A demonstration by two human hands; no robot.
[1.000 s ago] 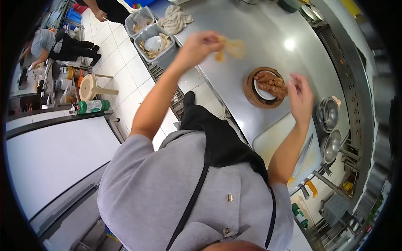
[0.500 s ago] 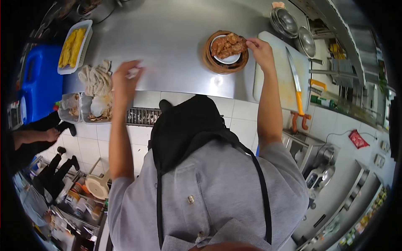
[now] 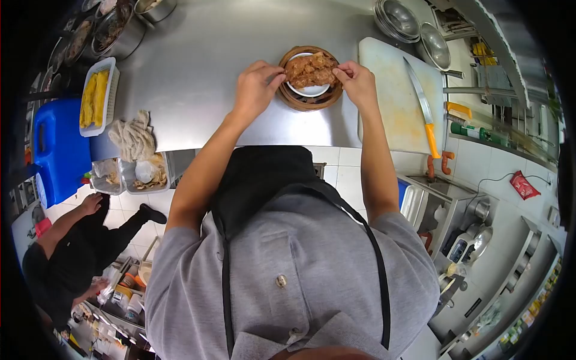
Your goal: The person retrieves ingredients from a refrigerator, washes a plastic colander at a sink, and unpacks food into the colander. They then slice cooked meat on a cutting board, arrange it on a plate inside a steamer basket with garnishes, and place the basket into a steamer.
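A round bamboo steamer (image 3: 308, 105) stands on the steel counter, and inside it sits a white dish (image 3: 307, 91) heaped with glossy brown meat (image 3: 312, 69). My left hand (image 3: 258, 87) is at the steamer's left side, thumb and fingertips pinched on the left end of the meat. Opposite it, my right hand (image 3: 357, 84) pinches the meat's right end between thumb and forefinger. The meat still rests over the dish, hiding most of it.
A white cutting board (image 3: 390, 90) with a yellow-handled knife (image 3: 423, 102) lies right of the steamer. Metal bowls (image 3: 399, 21) stand behind it. Left are a crumpled cloth (image 3: 133, 137), a basket of yellow food (image 3: 110, 111) and a blue jug (image 3: 63, 144). A co-worker (image 3: 78, 246) stands lower left.
My left hand has come from near the cloth over to the steamer's left side and now touches the meat. The small pale thing in it no longer shows. My right hand stays at the meat.
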